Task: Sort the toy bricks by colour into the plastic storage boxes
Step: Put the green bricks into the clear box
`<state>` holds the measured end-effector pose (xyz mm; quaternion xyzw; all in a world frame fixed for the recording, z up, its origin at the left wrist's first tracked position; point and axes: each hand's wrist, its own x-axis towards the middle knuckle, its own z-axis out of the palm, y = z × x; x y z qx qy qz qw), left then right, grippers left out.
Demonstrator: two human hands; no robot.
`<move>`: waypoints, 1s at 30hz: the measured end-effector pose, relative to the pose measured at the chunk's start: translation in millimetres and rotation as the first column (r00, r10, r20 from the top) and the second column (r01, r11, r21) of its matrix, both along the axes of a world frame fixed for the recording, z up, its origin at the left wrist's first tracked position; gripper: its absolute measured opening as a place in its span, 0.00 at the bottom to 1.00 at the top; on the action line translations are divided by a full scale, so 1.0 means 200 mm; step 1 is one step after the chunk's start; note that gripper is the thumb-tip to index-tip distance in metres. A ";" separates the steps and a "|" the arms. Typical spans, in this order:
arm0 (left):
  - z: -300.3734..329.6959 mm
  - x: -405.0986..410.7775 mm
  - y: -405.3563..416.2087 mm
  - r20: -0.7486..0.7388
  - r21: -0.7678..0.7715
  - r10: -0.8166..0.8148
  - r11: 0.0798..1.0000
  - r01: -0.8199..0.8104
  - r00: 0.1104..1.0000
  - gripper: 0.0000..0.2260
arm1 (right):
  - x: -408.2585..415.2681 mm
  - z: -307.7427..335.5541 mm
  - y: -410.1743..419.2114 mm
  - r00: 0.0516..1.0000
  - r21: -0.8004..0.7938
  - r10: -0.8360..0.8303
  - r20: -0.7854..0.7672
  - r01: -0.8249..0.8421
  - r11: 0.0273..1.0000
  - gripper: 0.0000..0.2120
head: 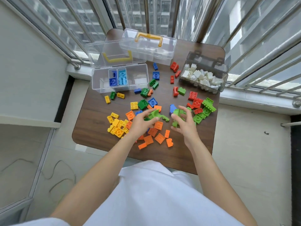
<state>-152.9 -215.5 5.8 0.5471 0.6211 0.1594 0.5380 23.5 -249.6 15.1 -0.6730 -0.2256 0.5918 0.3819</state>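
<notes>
White bricks (201, 77) are boxed in the smoky box (192, 62) and blues begun in the clear box (141, 74), while most colours remain loose on the surface (91, 121); light-green bricks (154, 113) are pinched by the left hand (141, 123) and gripped by the right hand (184, 123).

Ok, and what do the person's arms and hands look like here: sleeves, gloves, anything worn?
Both forearms are bare, with no sleeves reaching them. The left hand and right hand wear no gloves; no rings, watch or bracelet show. A white garment covers the body below.
</notes>
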 end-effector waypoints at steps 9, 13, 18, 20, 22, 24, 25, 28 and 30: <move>0.12 -0.22 0.44 0.022 0.071 0.307 0.949 -0.308 0.952 0.18 | -0.34 0.11 0.62 0.964 0.143 0.265 0.035 -0.267 0.953 0.19; 0.10 -0.22 0.67 0.001 0.087 0.257 0.963 -0.256 0.966 0.18 | -0.42 0.09 0.86 0.898 0.165 0.320 0.301 -0.380 0.910 0.20; 0.03 -0.22 0.78 -0.171 0.115 0.045 0.993 -0.025 0.984 0.28 | -0.45 0.01 0.98 0.701 0.018 0.471 0.536 -0.567 0.823 0.26; 0.02 -0.24 0.80 -0.144 0.077 0.012 0.997 -0.001 0.990 0.33 | -0.46 0.00 0.99 0.608 -0.052 0.515 0.604 -0.615 0.786 0.28; 0.02 -0.25 0.80 -0.094 0.066 0.014 0.998 -0.008 0.995 0.36 | -0.48 0.01 0.99 0.521 -0.093 0.538 0.663 -0.655 0.750 0.29; 0.04 -0.26 0.79 -0.013 0.041 0.040 0.998 -0.039 0.999 0.36 | -0.49 0.00 0.99 0.471 -0.115 0.542 0.696 -0.672 0.732 0.30; 0.05 -0.26 0.78 0.027 0.026 0.053 0.998 -0.054 0.998 0.36 | -0.50 0.00 0.98 0.457 -0.120 0.536 0.710 -0.672 0.731 0.31; 0.06 -0.27 0.76 0.085 0.014 0.062 0.998 -0.064 0.994 0.35 | -0.51 -0.01 0.98 0.445 -0.103 0.489 0.750 -0.652 0.751 0.32; 0.06 -0.29 0.75 0.073 0.053 0.062 0.996 -0.066 0.995 0.33 | -0.50 0.00 0.97 0.483 -0.073 0.464 0.742 -0.631 0.772 0.32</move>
